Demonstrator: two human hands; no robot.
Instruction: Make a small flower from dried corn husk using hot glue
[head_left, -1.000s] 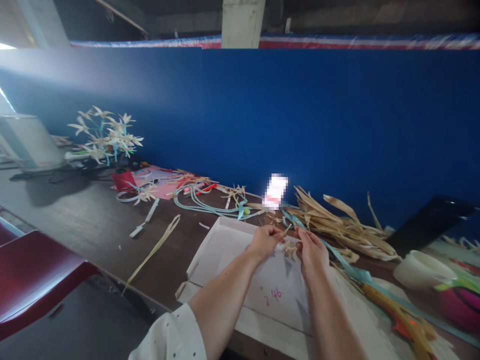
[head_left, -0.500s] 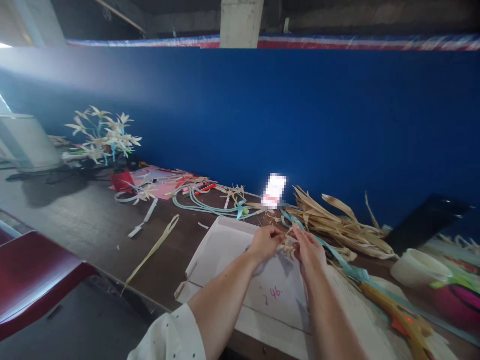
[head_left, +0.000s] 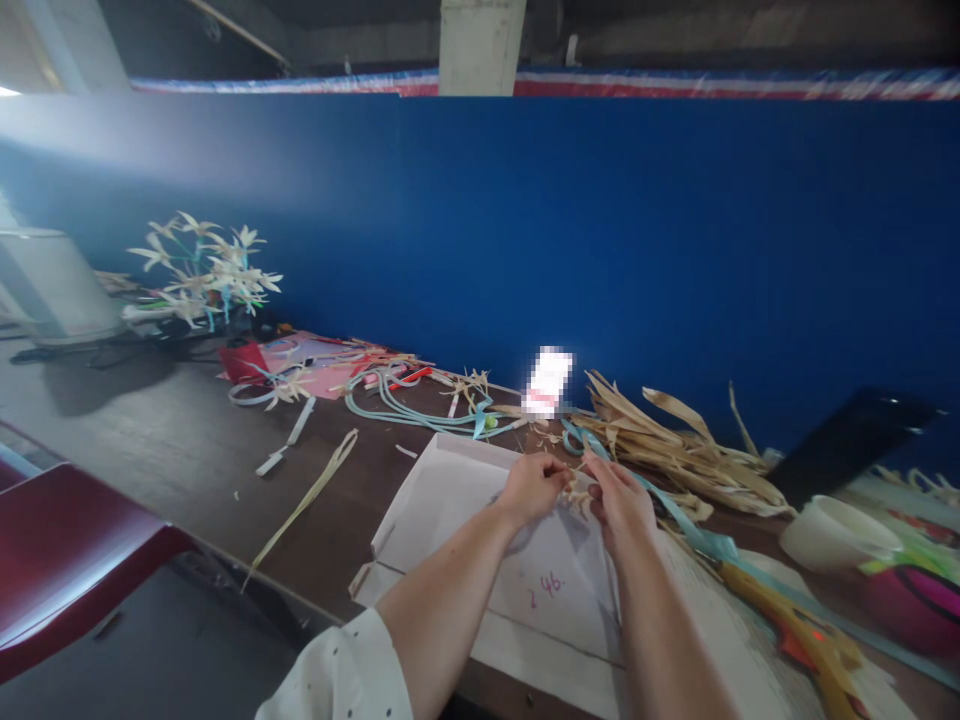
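Note:
My left hand (head_left: 531, 486) and my right hand (head_left: 619, 500) are close together above a flat white cardboard box (head_left: 457, 500). Both are pinched on a small straw-coloured flower (head_left: 577, 492) made of dried leaf strips. The fingers of each hand are curled round it. A pile of dried leaf strips (head_left: 675, 450) lies just behind my right hand. A light blue ribbon (head_left: 679, 520) runs under that hand toward the right.
A dark wooden table (head_left: 165, 440) runs along a blue wall (head_left: 525, 240). Finished straw flowers (head_left: 206, 270) stand at far left beside red paper (head_left: 247, 362) and teal cord loops (head_left: 405, 405). A white bowl (head_left: 836, 535) and a pink bowl (head_left: 911, 600) sit right. A red chair (head_left: 67, 560) is at left.
Both hands have shifted slightly nearer each other and kept working the small flower; the view has drifted a little.

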